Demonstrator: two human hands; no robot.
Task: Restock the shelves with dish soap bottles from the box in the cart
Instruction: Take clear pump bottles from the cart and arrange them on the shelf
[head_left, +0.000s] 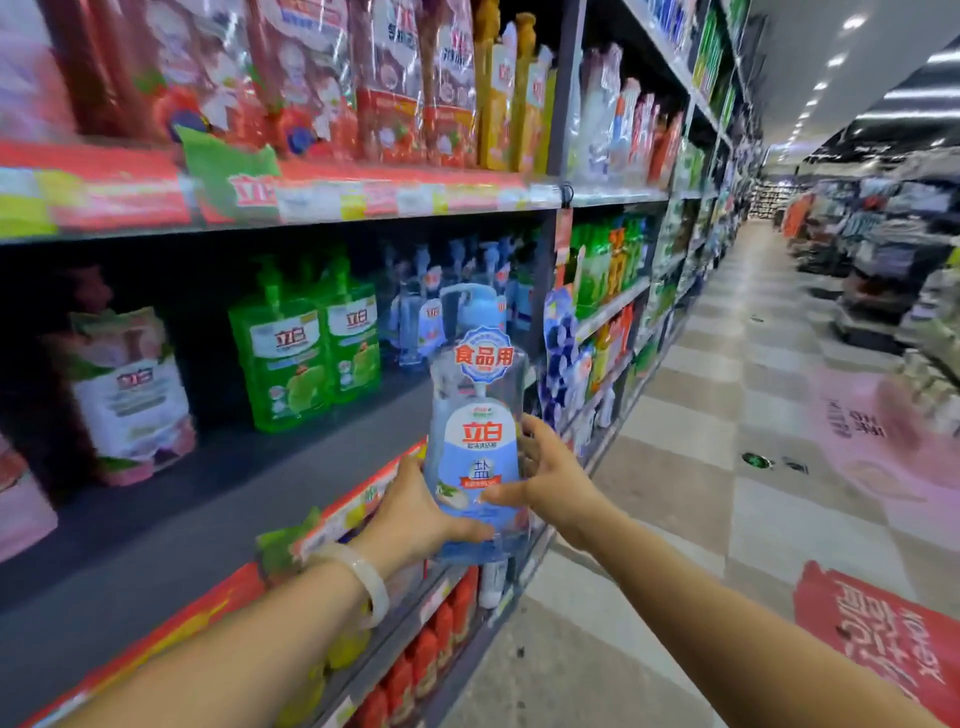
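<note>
At the shelf (218, 499) edge, I hold the bottle (480, 447) upright, label outward, left hand (415, 512) and right hand (550, 480) each closed on one side, steadying it for the gap beside the green bottles (306, 345).

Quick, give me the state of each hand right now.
Left hand: closed around the lower left side of the blue dish soap bottle, holding it.
Right hand: gripping the same bottle from the right, thumb across the label.
</note>
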